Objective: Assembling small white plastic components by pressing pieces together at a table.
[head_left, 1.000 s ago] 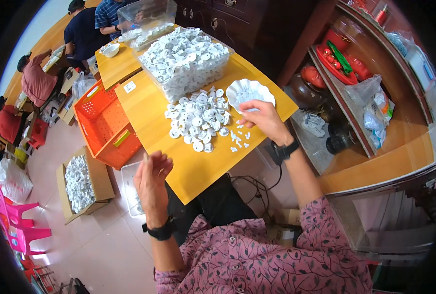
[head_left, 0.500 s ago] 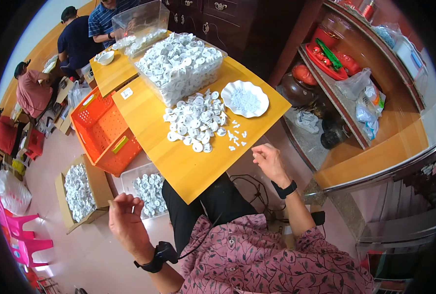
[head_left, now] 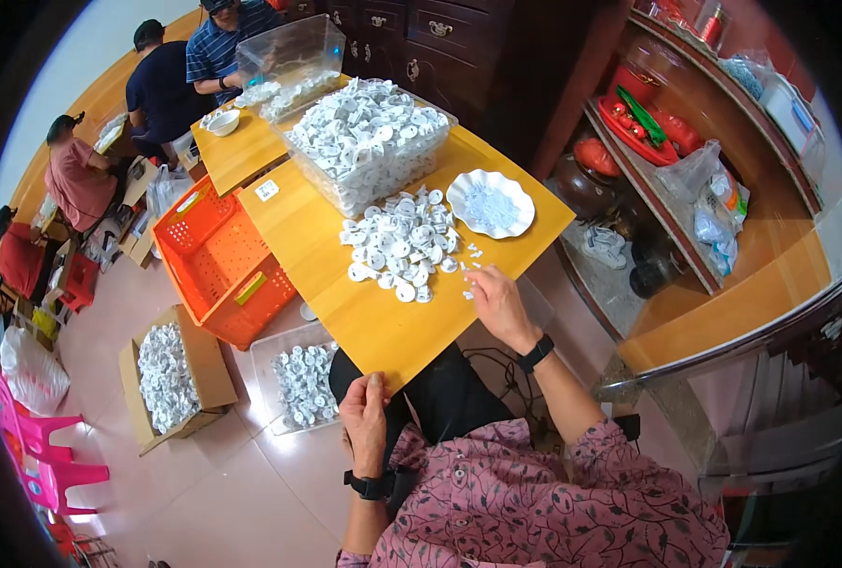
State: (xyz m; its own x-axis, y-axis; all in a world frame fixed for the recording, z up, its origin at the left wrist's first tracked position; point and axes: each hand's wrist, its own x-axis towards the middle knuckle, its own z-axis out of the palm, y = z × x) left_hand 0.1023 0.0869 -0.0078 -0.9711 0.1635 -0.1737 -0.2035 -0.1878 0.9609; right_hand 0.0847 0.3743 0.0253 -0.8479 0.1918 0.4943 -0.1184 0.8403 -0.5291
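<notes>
1. The left hand point(head_left: 364, 417) is at the near corner of the yellow table point(head_left: 345, 308), its thumb upward by the edge. The fingers are bent, but I cannot tell if they grip the corner or a small piece.
2. The right hand point(head_left: 500, 308) is at the right edge of the table, its fingertips just beside the small white pieces point(head_left: 475, 252). The fingers are curled together; whether something is pinched between them, I cannot tell.
3. These small pieces lie loosely between the right edge and the heap of white round parts point(head_left: 397, 246), which rests near the middle of the table.
4. Behind the heap, toward the far edge, stands a clear container point(head_left: 345, 192), filled above its rim with similar white parts.
5. Near the right corner is a white wavy-rimmed dish point(head_left: 519, 223), and it holds small pale pieces point(head_left: 489, 204).
6. On the floor, beyond the left edge, there are an orange crate point(head_left: 262, 308), a cardboard box point(head_left: 214, 374) with white parts and a clear tub point(head_left: 268, 412), also with white parts.
7. A person in a striped shirt point(head_left: 214, 52) is behind the second table point(head_left: 241, 147).
</notes>
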